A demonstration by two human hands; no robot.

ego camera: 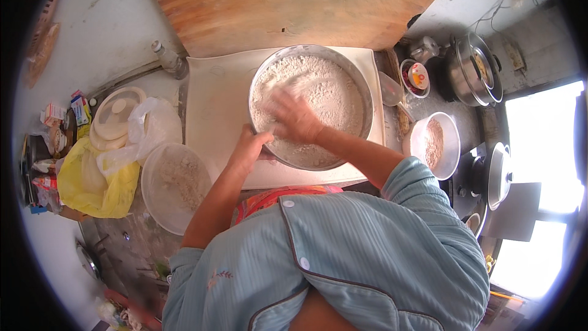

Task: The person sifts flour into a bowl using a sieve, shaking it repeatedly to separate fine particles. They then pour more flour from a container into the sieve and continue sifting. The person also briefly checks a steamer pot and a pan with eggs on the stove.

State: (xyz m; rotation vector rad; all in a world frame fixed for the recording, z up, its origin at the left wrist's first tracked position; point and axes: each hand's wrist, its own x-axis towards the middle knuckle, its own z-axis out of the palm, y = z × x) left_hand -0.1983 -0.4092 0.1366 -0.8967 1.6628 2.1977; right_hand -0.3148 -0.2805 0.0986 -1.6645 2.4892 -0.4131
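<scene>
A wide round metal pan (371, 115) holds a layer of pale flour (328, 87). It stands on a white board or mat (216, 101) in front of me. My left hand (251, 146) grips the pan's near left rim, thumb over the edge and fingers underneath. Inside the pan, my right hand (294, 112) is spread over the flour, palm down and blurred by motion. Its fingertips are too blurred to tell how deep they reach into the flour.
A translucent bowl (154, 188) with crumbly flour is at left, beside a yellow plastic bag (98, 188). On the right are a white container of brownish flour (413, 142), a clear scoop (389, 89) and a steel pot (464, 78). A wooden board (294, 4) leans behind.
</scene>
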